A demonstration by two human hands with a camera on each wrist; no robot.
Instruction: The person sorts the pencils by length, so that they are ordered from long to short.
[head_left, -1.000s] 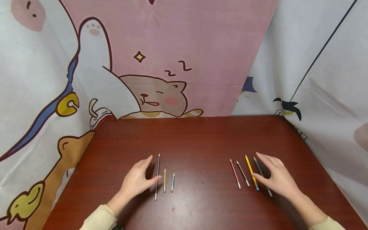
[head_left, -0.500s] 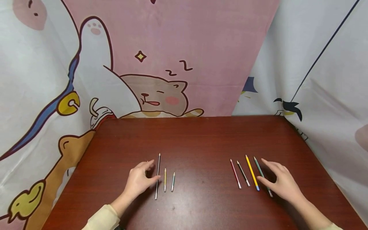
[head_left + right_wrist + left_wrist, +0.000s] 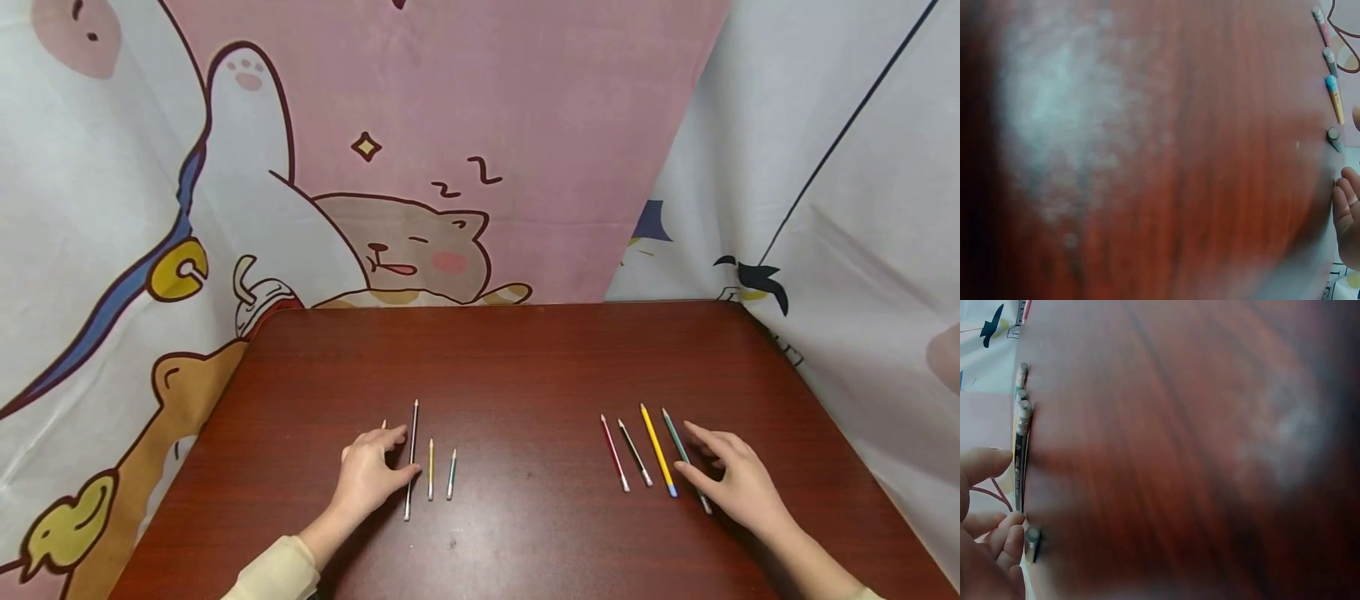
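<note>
My left hand [image 3: 369, 473] reaches over a long dark pencil [image 3: 414, 429] lying on the table, thumb to its right and fingertips to its left. A gap shows between thumb and fingers in the left wrist view, where the dark pencil [image 3: 1020, 456] passes. Another pencil [image 3: 1033, 537] lies mostly hidden under this hand in the head view. To the right lie a short yellow pencil [image 3: 431, 471] and a short teal one [image 3: 452, 475]. My right hand [image 3: 738, 483], fingers loosely bent, hovers at a green pencil [image 3: 677, 437], its thumb tip overlapping it.
Left of the green pencil lie a yellow pencil with a blue end [image 3: 657, 450], a black pencil [image 3: 634, 452] and a red pencil [image 3: 614, 452]. The brown table [image 3: 525, 367] is bordered by cartoon-printed cloth [image 3: 570, 167] at the back and sides.
My left hand has shifted slightly right, its fingers drawing in toward the dark pencil and baring another pencil's tip. My right hand has moved right, off the yellow pencil.
</note>
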